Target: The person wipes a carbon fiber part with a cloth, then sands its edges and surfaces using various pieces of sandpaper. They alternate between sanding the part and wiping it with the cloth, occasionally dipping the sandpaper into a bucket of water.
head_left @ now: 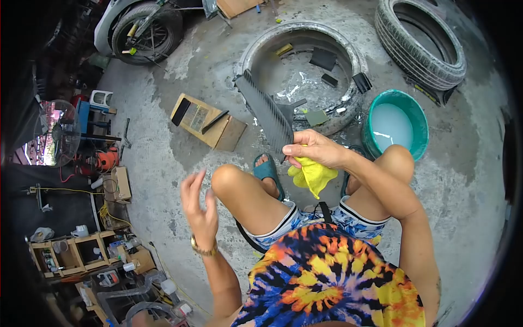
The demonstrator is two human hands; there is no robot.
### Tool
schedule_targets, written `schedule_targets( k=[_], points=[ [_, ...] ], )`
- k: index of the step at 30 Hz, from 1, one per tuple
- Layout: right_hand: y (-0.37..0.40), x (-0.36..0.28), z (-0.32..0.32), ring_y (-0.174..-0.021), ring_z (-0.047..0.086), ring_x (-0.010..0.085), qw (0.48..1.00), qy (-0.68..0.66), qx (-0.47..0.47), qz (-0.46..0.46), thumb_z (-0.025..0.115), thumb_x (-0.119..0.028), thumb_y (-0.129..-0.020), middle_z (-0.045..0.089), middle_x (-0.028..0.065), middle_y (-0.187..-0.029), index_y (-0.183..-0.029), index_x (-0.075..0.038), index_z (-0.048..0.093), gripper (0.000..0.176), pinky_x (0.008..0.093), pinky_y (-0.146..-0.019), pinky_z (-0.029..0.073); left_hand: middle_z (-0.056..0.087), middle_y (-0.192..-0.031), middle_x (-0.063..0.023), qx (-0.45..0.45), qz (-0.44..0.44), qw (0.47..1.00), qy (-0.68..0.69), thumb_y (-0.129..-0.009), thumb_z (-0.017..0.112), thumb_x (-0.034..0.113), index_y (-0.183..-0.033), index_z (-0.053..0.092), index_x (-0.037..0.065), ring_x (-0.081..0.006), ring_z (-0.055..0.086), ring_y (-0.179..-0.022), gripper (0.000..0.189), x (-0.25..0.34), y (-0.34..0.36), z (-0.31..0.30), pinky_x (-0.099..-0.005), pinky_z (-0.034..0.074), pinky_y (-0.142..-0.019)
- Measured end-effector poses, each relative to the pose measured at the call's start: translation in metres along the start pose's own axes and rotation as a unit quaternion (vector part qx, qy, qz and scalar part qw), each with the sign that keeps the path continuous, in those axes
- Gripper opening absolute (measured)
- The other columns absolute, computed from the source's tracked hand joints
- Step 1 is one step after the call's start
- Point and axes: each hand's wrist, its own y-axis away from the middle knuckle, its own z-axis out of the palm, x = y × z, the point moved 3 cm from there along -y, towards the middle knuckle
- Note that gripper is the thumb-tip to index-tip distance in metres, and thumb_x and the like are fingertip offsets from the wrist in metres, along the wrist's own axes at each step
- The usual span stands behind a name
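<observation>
My right hand (317, 149) pinches the near end of a long dark panel with a carbon-fibre weave (267, 111). A crumpled yellow cloth (313, 177) hangs from the same hand, under the fingers. The panel slants away from me, its far end above the rim of a tyre (256, 41) lying flat with water inside. My left hand (200, 210) is raised beside my left knee, empty, with its fingers apart. Dark flat pieces (323, 58) and a grey-green sheet (316, 117) lie inside the tyre.
A teal bucket (422, 128) of cloudy water stands right of the tyre. Left of it is a cardboard box (231, 133) with black pieces on top. Another tyre (422, 65) leans at the back right. A motorcycle wheel (147, 35) and a wooden shelf (65, 256) are on the left.
</observation>
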Motion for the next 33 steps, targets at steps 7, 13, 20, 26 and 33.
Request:
schedule_targets(
  k=[7, 13, 20, 26, 33],
  points=[
    [0.000, 0.004, 0.002, -0.062, 0.048, 0.0055, 1.000, 0.003, -0.008, 0.012, 0.056, -0.023, -0.095, 0.054, -0.0014, -0.066, -0.085, -0.003, 0.059, 0.023, 0.0225, -0.058, 0.039, 0.048, -0.095, -0.0111, -0.053, 0.192, 0.962, -0.189, -0.072, 0.051, -0.009, -0.140, 0.045, 0.010, -0.0272, 0.048, -0.088, 0.070, 0.065, -0.086, 0.061, -0.0384, 0.040, -0.078],
    [0.001, 0.008, 0.004, -0.061, 0.047, 0.0058, 0.998, 0.051, -0.018, -0.020, 0.056, -0.024, -0.095, 0.053, -0.0018, -0.066, -0.082, -0.004, 0.056, 0.024, 0.0229, -0.057, 0.039, 0.047, -0.092, -0.0090, -0.067, 0.207, 0.948, -0.230, -0.076, 0.054, -0.006, -0.139, 0.045, 0.010, -0.0258, 0.048, -0.085, 0.066, 0.068, -0.081, 0.081, -0.0373, 0.041, -0.076],
    [0.004, 0.012, 0.005, -0.062, 0.047, 0.0055, 0.997, 0.072, -0.020, -0.024, 0.056, -0.025, -0.095, 0.052, -0.0026, -0.066, -0.079, -0.005, 0.056, 0.026, 0.0231, -0.058, 0.039, 0.048, -0.095, -0.0104, -0.065, 0.205, 0.945, -0.245, -0.077, 0.053, -0.005, -0.138, 0.044, 0.002, -0.0275, 0.049, -0.088, 0.062, 0.079, -0.071, 0.085, -0.0383, 0.043, -0.079],
    [0.007, 0.006, 0.009, -0.063, 0.047, 0.0056, 0.996, 0.087, -0.025, -0.016, 0.056, -0.025, -0.095, 0.051, -0.0029, -0.066, -0.079, -0.004, 0.056, 0.026, 0.0238, -0.059, 0.039, 0.048, -0.097, -0.0104, -0.087, 0.213, 0.940, -0.250, -0.075, 0.056, 0.000, -0.138, 0.041, -0.002, -0.0265, 0.049, -0.088, 0.065, 0.080, -0.059, 0.091, -0.0365, 0.043, -0.077],
    [0.008, 0.003, 0.008, -0.063, 0.047, 0.0057, 0.995, 0.097, -0.023, -0.018, 0.055, -0.025, -0.095, 0.051, -0.0028, -0.066, -0.078, -0.004, 0.056, 0.027, 0.0240, -0.059, 0.039, 0.047, -0.095, -0.0102, -0.092, 0.234, 0.941, -0.227, -0.076, 0.055, 0.004, -0.137, 0.040, -0.005, -0.0254, 0.048, -0.085, 0.064, 0.083, -0.044, 0.093, -0.0344, 0.042, -0.072]
  ],
)
